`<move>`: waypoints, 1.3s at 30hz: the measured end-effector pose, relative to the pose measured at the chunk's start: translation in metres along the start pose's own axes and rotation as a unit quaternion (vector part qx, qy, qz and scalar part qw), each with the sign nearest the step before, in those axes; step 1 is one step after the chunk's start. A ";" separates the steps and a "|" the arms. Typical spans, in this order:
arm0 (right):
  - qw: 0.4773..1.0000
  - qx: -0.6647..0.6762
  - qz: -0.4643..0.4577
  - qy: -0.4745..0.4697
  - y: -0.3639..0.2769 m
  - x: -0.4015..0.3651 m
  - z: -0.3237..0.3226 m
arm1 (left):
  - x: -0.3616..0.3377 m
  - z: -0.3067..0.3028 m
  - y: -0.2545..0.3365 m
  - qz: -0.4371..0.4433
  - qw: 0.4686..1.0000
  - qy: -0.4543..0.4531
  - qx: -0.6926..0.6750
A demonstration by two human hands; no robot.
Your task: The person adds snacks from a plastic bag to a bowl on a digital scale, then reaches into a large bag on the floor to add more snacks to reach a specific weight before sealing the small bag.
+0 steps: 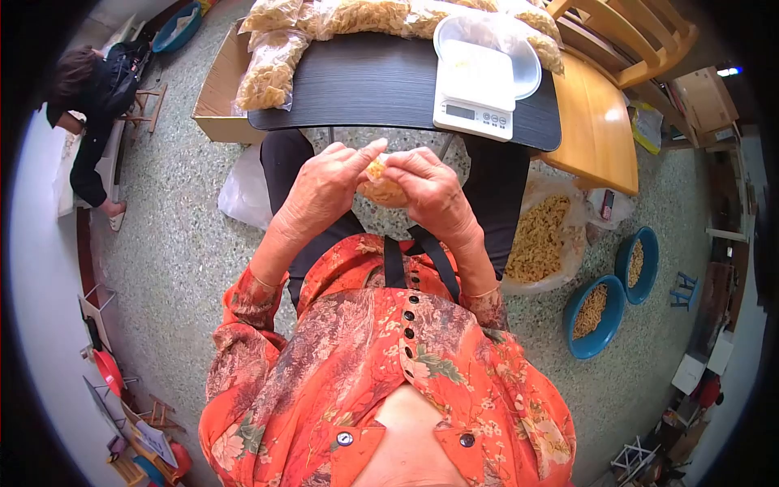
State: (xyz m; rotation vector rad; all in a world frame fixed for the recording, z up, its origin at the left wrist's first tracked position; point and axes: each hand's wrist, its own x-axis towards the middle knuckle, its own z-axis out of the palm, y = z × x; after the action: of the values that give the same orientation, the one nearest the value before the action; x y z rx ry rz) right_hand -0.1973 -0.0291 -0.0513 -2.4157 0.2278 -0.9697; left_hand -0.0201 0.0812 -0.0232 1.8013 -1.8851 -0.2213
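Over my lap, my left hand and my right hand pinch the gathered top of a clear plastic bag. Pale yellow dried pieces show through the bag, and much of it is hidden behind my fingers. Just ahead of my hands is the edge of a dark table. A white digital scale stands on its right part, with a clear plastic bowl beside and behind it. Filled bags of the same food line the back of the table, and one filled bag lies at its left end.
A large open sack of yellow pieces sits on the floor by my right leg. Beyond it are two blue basins. A cardboard box and a white plastic bag lie left. Another person sits far left; a wooden chair stands right.
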 end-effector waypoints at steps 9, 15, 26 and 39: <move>0.999 0.044 0.028 0.009 -0.001 -0.004 0.011 | -0.007 0.006 -0.004 0.012 0.997 0.061 0.044; 0.962 0.186 0.183 0.085 -0.012 -0.003 0.015 | -0.005 0.001 0.004 0.039 0.996 0.067 0.041; 0.965 0.169 0.157 0.124 -0.001 -0.010 0.031 | -0.003 0.009 0.006 -0.004 0.995 0.101 -0.019; 0.956 0.153 0.167 0.188 -0.031 0.004 0.027 | -0.025 0.032 -0.002 -0.148 0.858 0.034 -0.491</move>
State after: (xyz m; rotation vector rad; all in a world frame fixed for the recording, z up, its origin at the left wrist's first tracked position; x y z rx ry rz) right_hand -0.1770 0.0071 -0.0492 -1.8247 0.5582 -1.1958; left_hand -0.0342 0.0977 -0.0576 1.2933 -1.0596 -1.0079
